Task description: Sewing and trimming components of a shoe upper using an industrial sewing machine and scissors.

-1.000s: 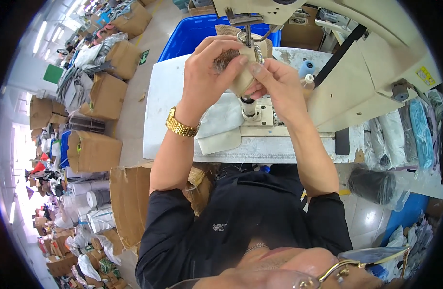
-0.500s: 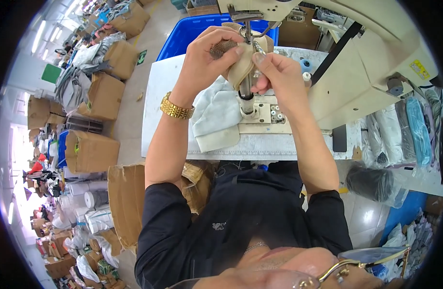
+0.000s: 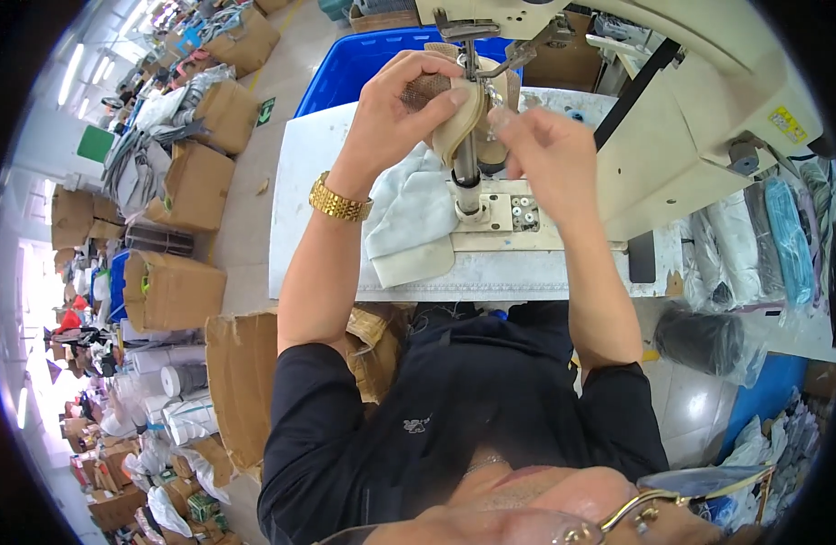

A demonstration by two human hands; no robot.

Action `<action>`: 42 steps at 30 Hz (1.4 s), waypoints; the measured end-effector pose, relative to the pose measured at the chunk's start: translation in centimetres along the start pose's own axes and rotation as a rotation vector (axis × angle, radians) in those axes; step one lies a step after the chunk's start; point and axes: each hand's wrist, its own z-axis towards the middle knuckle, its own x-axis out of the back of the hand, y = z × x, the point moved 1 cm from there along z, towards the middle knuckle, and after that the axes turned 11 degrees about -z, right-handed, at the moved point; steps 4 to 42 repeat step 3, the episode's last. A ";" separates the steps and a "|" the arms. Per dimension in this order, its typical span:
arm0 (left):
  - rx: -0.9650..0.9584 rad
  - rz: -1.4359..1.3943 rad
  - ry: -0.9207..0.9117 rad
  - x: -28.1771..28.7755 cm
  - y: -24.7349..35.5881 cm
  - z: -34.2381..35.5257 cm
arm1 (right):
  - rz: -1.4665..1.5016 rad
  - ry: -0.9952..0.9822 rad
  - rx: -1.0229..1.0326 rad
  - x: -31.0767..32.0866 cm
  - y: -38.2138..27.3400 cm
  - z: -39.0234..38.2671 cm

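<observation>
A beige sewn piece with brown mesh, like a shoe upper [image 3: 456, 132], sits over the post of a cream sewing machine [image 3: 681, 154], right beneath the needle area. My left hand [image 3: 391, 113] grips its left side, thumb on the beige face and fingers curled over the mesh. Just right of the piece is my right hand [image 3: 559, 159], thumb and fingertips drawn together and slightly blurred. What they pinch is too small to name. A shiny narrow strip [image 3: 492, 98] hangs between those fingertips and the needle area.
Pale folded fabric [image 3: 409, 222] lies on the white table [image 3: 323, 150] left of the post. Several small bobbins [image 3: 525, 216] sit by the machine base. Behind the table stands a blue bin [image 3: 345, 64]. Cardboard boxes [image 3: 174, 291] line the left; wrapped rolls [image 3: 709, 341] are at right.
My right hand has drawn back to the right, away from the beige piece. My left hand keeps its grip, almost unmoved.
</observation>
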 end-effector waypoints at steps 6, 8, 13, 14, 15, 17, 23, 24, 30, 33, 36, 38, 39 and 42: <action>-0.051 0.062 -0.024 0.0 0.1 0.1 | 0.227 -0.021 0.098 -2.3 1.3 -0.5; -0.051 0.062 -0.024 0.0 0.1 0.1 | 0.227 -0.021 0.098 -2.3 1.3 -0.5; -0.051 0.062 -0.024 0.0 0.1 0.1 | 0.227 -0.021 0.098 -2.3 1.3 -0.5; -0.051 0.062 -0.024 0.0 0.1 0.1 | 0.227 -0.021 0.098 -2.3 1.3 -0.5; -0.051 0.062 -0.024 0.0 0.1 0.1 | 0.227 -0.021 0.098 -2.3 1.3 -0.5; -0.051 0.062 -0.024 0.0 0.1 0.1 | 0.227 -0.021 0.098 -2.3 1.3 -0.5; -0.051 0.062 -0.024 0.0 0.1 0.1 | 0.227 -0.021 0.098 -2.3 1.3 -0.5; -0.051 0.062 -0.024 0.0 0.1 0.1 | 0.227 -0.021 0.098 -2.3 1.3 -0.5; -0.051 0.062 -0.024 0.0 0.1 0.1 | 0.227 -0.021 0.098 -2.3 1.3 -0.5; -0.051 0.062 -0.024 0.0 0.1 0.1 | 0.227 -0.021 0.098 -2.3 1.3 -0.5; -0.051 0.062 -0.024 0.0 0.1 0.1 | 0.227 -0.021 0.098 -2.3 1.3 -0.5; -0.051 0.062 -0.024 0.0 0.1 0.1 | 0.227 -0.021 0.098 -2.3 1.3 -0.5; -0.051 0.062 -0.024 0.0 0.1 0.1 | 0.227 -0.021 0.098 -2.3 1.3 -0.5; -0.051 0.062 -0.024 0.0 0.1 0.1 | 0.227 -0.021 0.098 -2.3 1.3 -0.5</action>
